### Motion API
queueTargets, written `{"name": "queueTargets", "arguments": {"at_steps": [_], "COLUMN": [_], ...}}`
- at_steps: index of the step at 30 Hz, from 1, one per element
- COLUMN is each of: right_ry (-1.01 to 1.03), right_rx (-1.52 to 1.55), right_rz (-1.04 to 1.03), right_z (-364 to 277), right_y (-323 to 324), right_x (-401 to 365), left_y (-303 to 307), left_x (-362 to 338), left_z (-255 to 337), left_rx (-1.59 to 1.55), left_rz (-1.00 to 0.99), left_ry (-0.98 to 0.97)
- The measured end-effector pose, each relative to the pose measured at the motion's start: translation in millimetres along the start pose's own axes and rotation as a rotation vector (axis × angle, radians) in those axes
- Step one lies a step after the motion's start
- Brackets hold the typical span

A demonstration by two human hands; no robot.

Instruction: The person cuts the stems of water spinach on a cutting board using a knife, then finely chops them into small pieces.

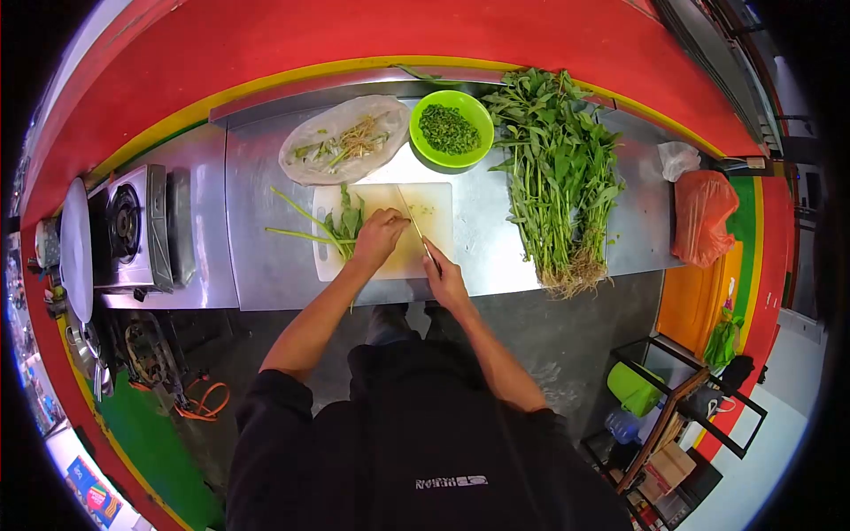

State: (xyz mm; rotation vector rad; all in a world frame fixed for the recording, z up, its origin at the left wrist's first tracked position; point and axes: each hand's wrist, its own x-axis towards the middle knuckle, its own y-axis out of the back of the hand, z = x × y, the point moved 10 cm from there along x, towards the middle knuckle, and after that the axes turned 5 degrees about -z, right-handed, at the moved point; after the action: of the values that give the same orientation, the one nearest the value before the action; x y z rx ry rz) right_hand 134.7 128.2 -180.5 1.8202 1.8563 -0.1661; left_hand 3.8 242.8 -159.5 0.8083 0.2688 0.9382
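A white cutting board lies on the steel counter in the head view. My left hand is closed over it, its fingertips beside the blade, pinching leafy green stems whose leaves and stalks stick out to the left. My right hand grips a knife by its dark handle, the blade pointing away from me across the board. Small green bits are scattered right of the blade. Behind the board, a lime-green bowl holds chopped greens. Left of it sits a clear plastic bag with roots and stem ends.
A large bundle of rooted greens covers the counter's right part. Further right are an orange-red plastic bag and a clear bag. A gas stove stands at the left. A red wall rises behind the counter.
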Motion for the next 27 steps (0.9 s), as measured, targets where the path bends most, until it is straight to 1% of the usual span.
{"name": "queueTargets", "arguments": {"at_steps": [2, 4, 5, 6, 8, 9, 11, 15, 17, 18, 20, 21, 22, 24, 25, 27], "right_ry": [-0.037, 0.084, -0.011, -0.013, 0.167, 0.165, 0.022, 0.053, 0.043, 0.039, 0.124, 0.130, 0.130, -0.004, 0.097, 0.063], "right_rx": [0.027, 0.025, 0.095, 0.095, -0.007, -0.006, -0.061, 0.005, 0.030, 0.030, 0.011, -0.021, -0.022, -0.030, -0.041, -0.057], "right_rz": [-0.037, 0.013, -0.030, -0.031, 0.063, 0.063, -0.004, 0.027, -0.005, -0.005, 0.039, 0.039, 0.038, -0.035, 0.016, -0.005], "right_z": [14, 4, 15, 18, 5, 0, 4, -2, -7, 1, 6, 1, -4, 5, -4, -4], "right_y": [-5, -2, -6, -7, 0, 3, -1, 0, 0, -2, 0, 2, 3, -2, 1, 2], "right_x": [-5, -8, -7, -5, -2, 1, 8, 12, 4, 2, 0, -2, -2, 2, 3, 8], "left_y": [0, -2, -2, -1, -3, -4, -4, -3, -4, -6, -8, -9, -8, -6, -6, -6], "left_x": [0, -1, -1, -1, 0, 0, 0, 2, 0, -2, -1, -1, -1, -1, 0, 0], "left_z": [2, 2, 1, 0, 1, 2, 2, -1, -6, -8, -11, -11, -10, -8, -7, -5], "left_rx": [-0.028, -0.028, -0.024, -0.024, -0.021, -0.023, 0.004, -0.029, -0.070, -0.073, -0.059, -0.061, -0.050, -0.038, -0.032, -0.023], "left_rz": [0.030, 0.029, 0.026, 0.024, 0.006, 0.004, 0.000, -0.009, 0.025, 0.023, 0.019, 0.019, 0.022, 0.023, 0.010, -0.002], "left_ry": [-0.028, -0.027, -0.028, -0.027, -0.037, -0.036, -0.027, 0.020, 0.032, 0.034, 0.044, 0.045, 0.041, 0.040, 0.049, 0.057]}}
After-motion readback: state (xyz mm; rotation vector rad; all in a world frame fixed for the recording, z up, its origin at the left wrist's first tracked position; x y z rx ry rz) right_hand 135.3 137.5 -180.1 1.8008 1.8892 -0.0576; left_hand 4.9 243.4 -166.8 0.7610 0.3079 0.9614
